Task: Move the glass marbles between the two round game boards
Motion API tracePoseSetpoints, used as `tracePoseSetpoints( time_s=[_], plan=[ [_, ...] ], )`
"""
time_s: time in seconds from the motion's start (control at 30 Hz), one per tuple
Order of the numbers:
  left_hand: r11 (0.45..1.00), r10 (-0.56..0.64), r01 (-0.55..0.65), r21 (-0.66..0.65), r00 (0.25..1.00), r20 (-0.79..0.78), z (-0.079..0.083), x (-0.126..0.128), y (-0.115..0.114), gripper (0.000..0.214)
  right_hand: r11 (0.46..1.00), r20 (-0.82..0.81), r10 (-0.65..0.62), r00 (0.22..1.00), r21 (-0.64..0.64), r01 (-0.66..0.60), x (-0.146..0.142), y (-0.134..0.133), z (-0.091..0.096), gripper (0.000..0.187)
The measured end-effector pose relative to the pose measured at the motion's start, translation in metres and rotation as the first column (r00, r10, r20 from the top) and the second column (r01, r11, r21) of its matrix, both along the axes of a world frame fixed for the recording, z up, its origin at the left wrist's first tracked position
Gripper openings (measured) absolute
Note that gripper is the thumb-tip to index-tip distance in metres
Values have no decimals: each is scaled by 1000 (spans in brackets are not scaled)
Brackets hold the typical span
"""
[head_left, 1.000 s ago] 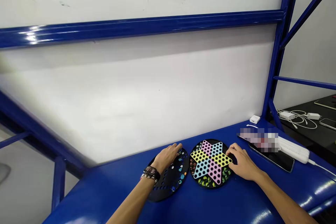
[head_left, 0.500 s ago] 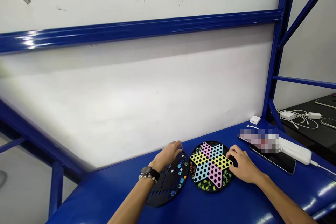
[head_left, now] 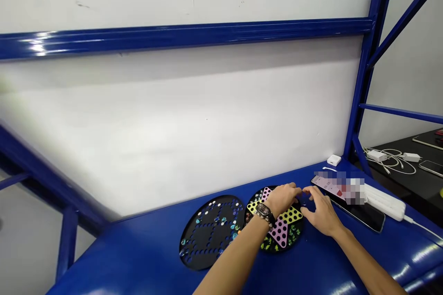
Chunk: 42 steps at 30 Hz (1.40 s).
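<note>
Two round black boards lie side by side on the blue table (head_left: pixel 145 258). The left board (head_left: pixel 207 233) is plain black with holes and holds several coloured marbles. The right board (head_left: pixel 282 233) has a pastel star of yellow, pink and blue, with marbles in its rim pockets. My left hand (head_left: pixel 284 196), a watch on its wrist, reaches across over the far side of the star board, fingers curled and pinched. My right hand (head_left: pixel 320 214) rests at the star board's right edge, fingers bent. What either hand holds is hidden.
A dark phone (head_left: pixel 360 209) and a white power strip (head_left: pixel 382 198) lie right of the boards; a small white charger (head_left: pixel 334 160) sits by the wall. Blue frame posts (head_left: pixel 363 83) rise at the right. A black table (head_left: pixel 408 170) beyond holds cables and phones.
My left hand left the plain black board and crossed right to the far side of the star board. My right hand stayed at the star board's right edge.
</note>
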<state>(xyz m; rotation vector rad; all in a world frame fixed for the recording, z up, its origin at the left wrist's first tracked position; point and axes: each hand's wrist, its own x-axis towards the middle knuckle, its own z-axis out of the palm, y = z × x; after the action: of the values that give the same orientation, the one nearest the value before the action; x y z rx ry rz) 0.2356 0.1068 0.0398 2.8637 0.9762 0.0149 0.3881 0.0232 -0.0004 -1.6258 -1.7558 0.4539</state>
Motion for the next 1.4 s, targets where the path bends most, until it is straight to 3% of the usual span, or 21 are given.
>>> tracePoseSetpoints(
  time_s=[0.17,0.27,0.4,0.57,0.7,0.77,0.87,0.93,1.0,1.13,1.27,1.4],
  plan=[
    [997,69,-64,-45,990,124,11,-38,2,30,997,71,1,997,-77,5,1,3,-12,21],
    [984,171,-151,-93,950,260,21,-81,-3,28,999,201,24,979,-26,-19,0,5,-24,26],
    [946,324,-305,-109,893,313,26,-154,-21,27,999,401,-35,915,38,22,0,7,-33,24],
    [853,519,-498,-153,785,337,11,-238,-51,31,997,496,-59,866,-8,72,0,10,-37,22],
    [795,604,-580,-180,728,325,-6,-281,-73,37,996,455,-77,887,3,85,3,14,-35,19],
    [774,629,-607,-182,702,333,-13,-293,-81,39,996,352,-86,932,14,87,3,19,-30,17],
    [731,668,-661,-170,642,377,-18,-304,-87,38,993,27,-99,995,67,97,-6,31,-17,19],
    [700,690,-694,-166,598,407,-20,-311,-87,38,985,-199,-114,973,105,137,-18,42,-9,23],
    [663,717,-729,-172,551,428,-21,-318,-85,39,981,-322,-118,939,111,161,-31,52,-5,25],
    [622,763,-748,-230,513,393,-26,-332,-84,43,985,-252,-92,963,119,126,-47,60,-9,28],
    [683,730,-676,-275,621,286,-31,-334,-88,41,993,-145,-39,989,102,54,-41,53,-15,28],
    [708,706,-678,-197,685,179,-26,-322,-88,36,995,-140,-39,989,90,52,-28,45,-18,31]
  ],
)
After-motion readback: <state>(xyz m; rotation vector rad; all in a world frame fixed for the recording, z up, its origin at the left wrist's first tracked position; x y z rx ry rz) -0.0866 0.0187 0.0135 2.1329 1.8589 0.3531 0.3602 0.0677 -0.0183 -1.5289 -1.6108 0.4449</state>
